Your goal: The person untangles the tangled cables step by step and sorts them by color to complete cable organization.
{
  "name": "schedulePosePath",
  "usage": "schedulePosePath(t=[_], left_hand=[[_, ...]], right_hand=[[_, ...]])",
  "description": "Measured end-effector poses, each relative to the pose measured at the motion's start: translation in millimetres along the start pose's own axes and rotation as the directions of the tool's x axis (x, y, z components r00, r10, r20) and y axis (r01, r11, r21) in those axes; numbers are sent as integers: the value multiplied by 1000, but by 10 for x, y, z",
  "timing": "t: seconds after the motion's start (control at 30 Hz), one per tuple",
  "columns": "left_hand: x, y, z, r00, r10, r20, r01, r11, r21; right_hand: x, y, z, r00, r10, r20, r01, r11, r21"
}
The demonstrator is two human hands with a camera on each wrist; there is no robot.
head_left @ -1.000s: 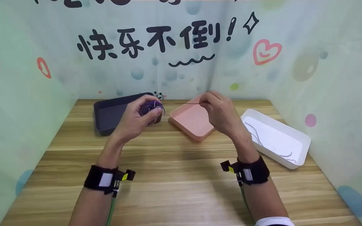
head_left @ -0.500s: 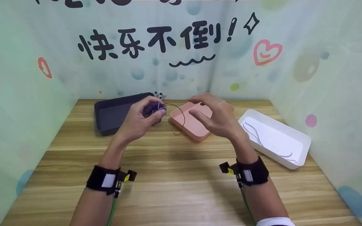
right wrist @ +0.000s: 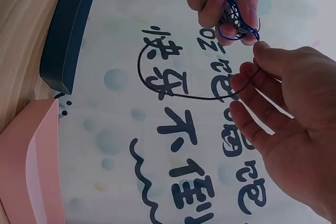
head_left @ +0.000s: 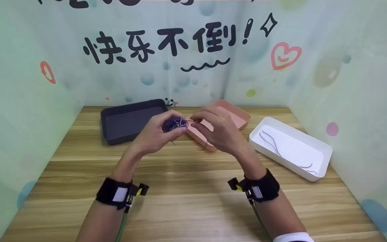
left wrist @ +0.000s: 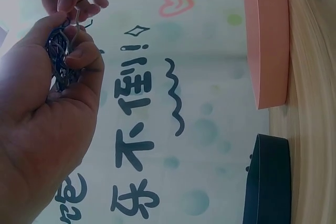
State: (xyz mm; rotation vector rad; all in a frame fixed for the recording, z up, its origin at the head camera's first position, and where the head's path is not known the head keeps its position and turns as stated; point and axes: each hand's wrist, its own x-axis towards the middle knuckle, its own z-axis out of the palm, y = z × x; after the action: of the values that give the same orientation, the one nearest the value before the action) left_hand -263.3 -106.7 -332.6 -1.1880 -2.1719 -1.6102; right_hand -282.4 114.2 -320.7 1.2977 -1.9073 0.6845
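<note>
Strand (right wrist: pixel 202 97) — back in right hand (head_left: pixel 219 130)

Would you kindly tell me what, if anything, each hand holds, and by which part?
The left hand holds the tangled bundle by its body; the right hand pinches one dark strand close to the bundle.

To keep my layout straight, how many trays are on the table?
3: a dark tray at back left, a pink tray in the middle, partly hidden by the right hand, and a white tray on the right. No others show.
</note>
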Motion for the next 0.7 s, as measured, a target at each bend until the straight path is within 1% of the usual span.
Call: schedulePosePath(t=[0.2,0.37,0.53,0.7], left_hand=[[-4,16,11,1000,-17,9,16,1000,19],[-9,42,-15,1000,-21,16,20,999,45],[-22,67,-49,999,-36,23,36,999,39],[-35,75,-84,999,-50,20,50,998,29]], right_hand=[[-4,-1,1,1000,6,-6,-6,1000,9],[-18,12,-40,999,40,-3,-40,998,39],[-29,57,-117,997,70,-20,-69,996,47],[-45,119,-186,996,80,-47,-78,996,50]])
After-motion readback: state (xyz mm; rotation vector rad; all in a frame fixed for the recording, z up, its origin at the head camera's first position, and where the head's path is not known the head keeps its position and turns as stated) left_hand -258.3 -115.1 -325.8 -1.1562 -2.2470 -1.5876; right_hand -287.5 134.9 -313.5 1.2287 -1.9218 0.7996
